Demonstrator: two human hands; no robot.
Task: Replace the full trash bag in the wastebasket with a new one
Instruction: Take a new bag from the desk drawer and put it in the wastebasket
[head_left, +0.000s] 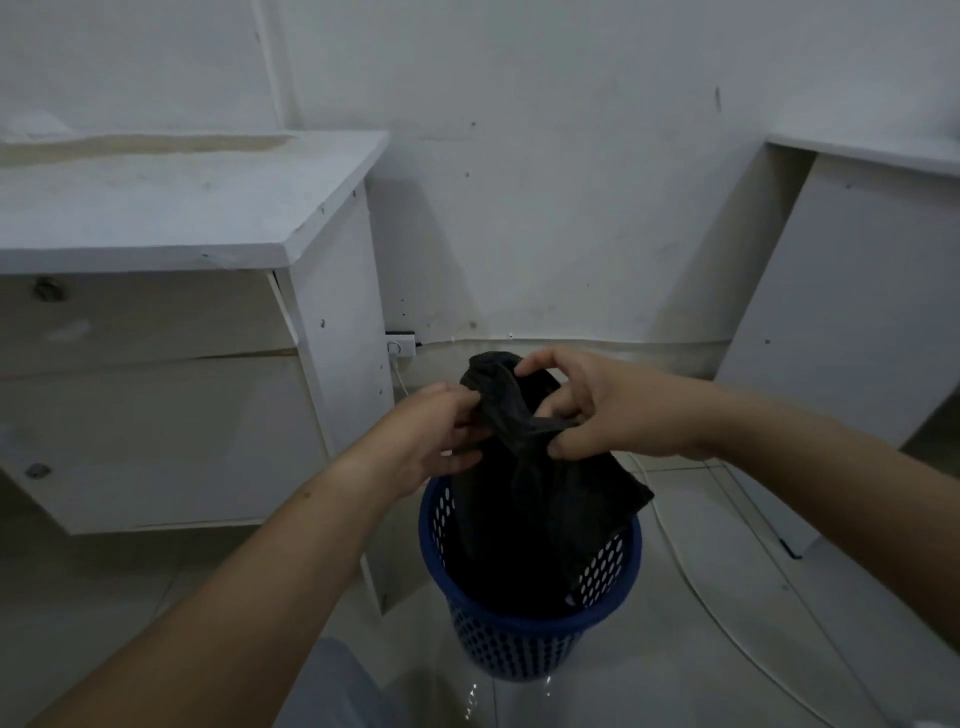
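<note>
A black trash bag (540, 519) stands inside a blue perforated wastebasket (519, 644) on the tiled floor, its gathered neck rising above the rim. My left hand (436, 436) pinches the left side of the bunched neck. My right hand (608, 410) grips the neck from the right, thumb and fingers closed on the plastic. The bag's lower part is hidden inside the basket.
A white desk with drawers (171, 332) stands close on the left. Another white cabinet (841, 332) is on the right. A power strip (401, 343) sits at the wall base, and a white cable (727, 618) runs across the floor right of the basket.
</note>
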